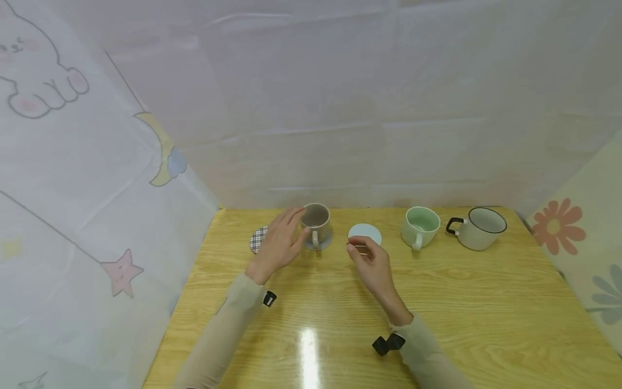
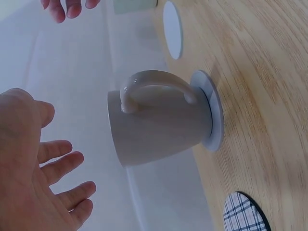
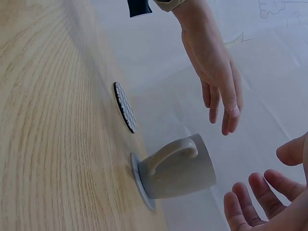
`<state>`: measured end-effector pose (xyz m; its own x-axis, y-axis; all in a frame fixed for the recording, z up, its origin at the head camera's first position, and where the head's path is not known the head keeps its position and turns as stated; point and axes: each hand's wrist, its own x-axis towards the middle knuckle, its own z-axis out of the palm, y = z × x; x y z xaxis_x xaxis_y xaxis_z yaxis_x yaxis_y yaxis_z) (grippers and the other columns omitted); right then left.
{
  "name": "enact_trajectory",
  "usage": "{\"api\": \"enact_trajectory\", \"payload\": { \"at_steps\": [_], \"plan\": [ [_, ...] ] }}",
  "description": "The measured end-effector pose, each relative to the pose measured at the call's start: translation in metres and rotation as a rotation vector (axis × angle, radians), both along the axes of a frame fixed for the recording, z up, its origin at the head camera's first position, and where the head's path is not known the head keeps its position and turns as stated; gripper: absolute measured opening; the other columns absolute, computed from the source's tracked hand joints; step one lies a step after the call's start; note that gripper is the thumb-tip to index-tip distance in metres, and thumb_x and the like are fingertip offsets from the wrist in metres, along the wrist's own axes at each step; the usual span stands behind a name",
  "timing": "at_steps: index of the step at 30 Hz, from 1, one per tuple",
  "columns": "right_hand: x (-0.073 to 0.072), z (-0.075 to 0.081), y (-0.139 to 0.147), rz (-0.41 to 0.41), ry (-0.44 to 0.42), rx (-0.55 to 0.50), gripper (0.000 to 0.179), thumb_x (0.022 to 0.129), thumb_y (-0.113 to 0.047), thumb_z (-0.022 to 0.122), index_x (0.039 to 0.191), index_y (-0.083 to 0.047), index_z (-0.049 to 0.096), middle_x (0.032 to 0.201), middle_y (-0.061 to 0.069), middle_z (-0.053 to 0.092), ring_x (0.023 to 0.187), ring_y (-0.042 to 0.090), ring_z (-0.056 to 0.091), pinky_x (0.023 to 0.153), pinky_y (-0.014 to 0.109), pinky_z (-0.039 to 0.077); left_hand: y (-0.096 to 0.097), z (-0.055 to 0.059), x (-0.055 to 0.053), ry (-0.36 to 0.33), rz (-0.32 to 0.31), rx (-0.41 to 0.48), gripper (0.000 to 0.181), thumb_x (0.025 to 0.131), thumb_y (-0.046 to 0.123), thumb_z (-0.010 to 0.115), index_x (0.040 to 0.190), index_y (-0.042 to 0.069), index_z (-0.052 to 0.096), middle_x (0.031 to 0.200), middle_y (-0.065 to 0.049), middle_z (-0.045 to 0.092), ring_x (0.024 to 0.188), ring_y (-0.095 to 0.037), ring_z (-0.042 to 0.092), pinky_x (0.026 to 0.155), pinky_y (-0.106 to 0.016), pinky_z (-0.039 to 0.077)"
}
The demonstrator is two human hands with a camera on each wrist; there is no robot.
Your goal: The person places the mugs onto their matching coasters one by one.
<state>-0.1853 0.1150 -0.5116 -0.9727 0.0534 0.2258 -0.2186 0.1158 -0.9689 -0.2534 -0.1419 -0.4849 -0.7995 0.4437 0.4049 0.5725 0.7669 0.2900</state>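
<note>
A grey-beige mug (image 1: 316, 217) stands upright on a grey round coaster (image 1: 324, 241), its handle toward the person. My left hand (image 1: 280, 241) hovers just left of the mug with its fingers loosely extended; in the left wrist view a gap shows between that hand (image 2: 43, 178) and the mug (image 2: 161, 122). In front of a pale round coaster (image 1: 365, 232) is my right hand (image 1: 373, 265), its fingers relaxed and holding nothing. The right wrist view has the mug (image 3: 180, 168) between both hands, touched by neither. Partly behind the left hand lies a plaid round coaster (image 1: 257, 239).
To the right stand a green mug (image 1: 420, 227) and a white mug (image 1: 481, 229) with a dark rim and handle. All of these are along the back of the wooden table (image 1: 340, 324), close to a hanging pale sheet (image 1: 340, 108).
</note>
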Motion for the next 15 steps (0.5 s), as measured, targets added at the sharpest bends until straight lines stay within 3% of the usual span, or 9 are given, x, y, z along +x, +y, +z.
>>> {"api": "enact_trajectory", "payload": {
  "at_steps": [8,15],
  "plan": [
    [0.008,-0.001,0.006,-0.031,0.034,0.032,0.020,0.105,-0.009,0.069,0.122,0.000,0.073,0.120,0.021,0.073,0.104,0.012,0.071,0.088,0.016,0.060,0.008,0.002,0.002,-0.021,0.003,-0.009,0.053,0.111,0.027,0.057,0.158,0.002,0.049,0.162,-0.015,0.050,0.152,-0.038,0.045,0.130,-0.053,0.033],
    [0.010,-0.001,0.014,-0.070,0.066,0.043,0.019,0.103,-0.005,0.069,0.121,0.002,0.073,0.117,0.022,0.074,0.104,0.011,0.069,0.088,0.014,0.059,0.015,0.003,0.002,-0.002,-0.013,-0.023,0.054,0.113,0.035,0.051,0.156,0.002,0.050,0.161,-0.014,0.051,0.151,-0.037,0.047,0.129,-0.053,0.035]
  ]
}}
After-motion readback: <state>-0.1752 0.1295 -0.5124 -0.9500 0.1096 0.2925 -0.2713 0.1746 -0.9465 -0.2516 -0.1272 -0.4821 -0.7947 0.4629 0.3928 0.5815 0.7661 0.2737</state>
